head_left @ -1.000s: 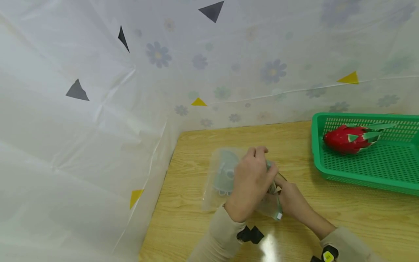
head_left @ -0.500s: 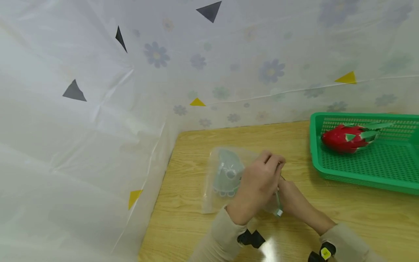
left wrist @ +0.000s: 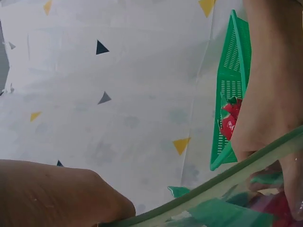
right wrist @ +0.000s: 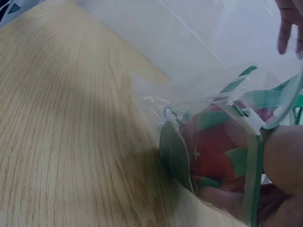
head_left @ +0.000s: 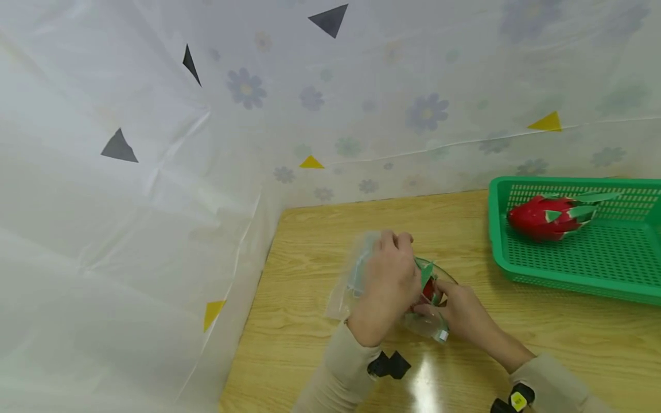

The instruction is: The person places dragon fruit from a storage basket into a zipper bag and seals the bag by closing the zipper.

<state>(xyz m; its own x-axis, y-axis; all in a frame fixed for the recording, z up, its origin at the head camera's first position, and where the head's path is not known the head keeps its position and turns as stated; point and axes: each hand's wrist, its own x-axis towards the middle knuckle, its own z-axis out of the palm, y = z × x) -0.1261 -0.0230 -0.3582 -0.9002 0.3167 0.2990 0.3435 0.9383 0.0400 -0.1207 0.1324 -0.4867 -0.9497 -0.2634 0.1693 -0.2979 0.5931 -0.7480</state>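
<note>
A clear zip bag with a green zip edge and a printed cartoon figure lies on the table, its mouth spread wide. Inside it is a red dragon fruit with green scales. My right hand reaches through the mouth and holds this fruit, thumb on one side and fingers below it. At the bag's far side, my left hand holds the rim, its fingers partly hidden. From that hand the green zip edge runs taut across the left wrist view. A white slider sits on the zip.
To the right stands a green plastic basket with another dragon fruit in it. Patterned white sheeting rises behind and to the left of the wooden table.
My left hand moves right, then back left, pulling the bag mouth wider. The dragon fruit in the bag comes into sight between the hands. The right hand stays nearly in place.
</note>
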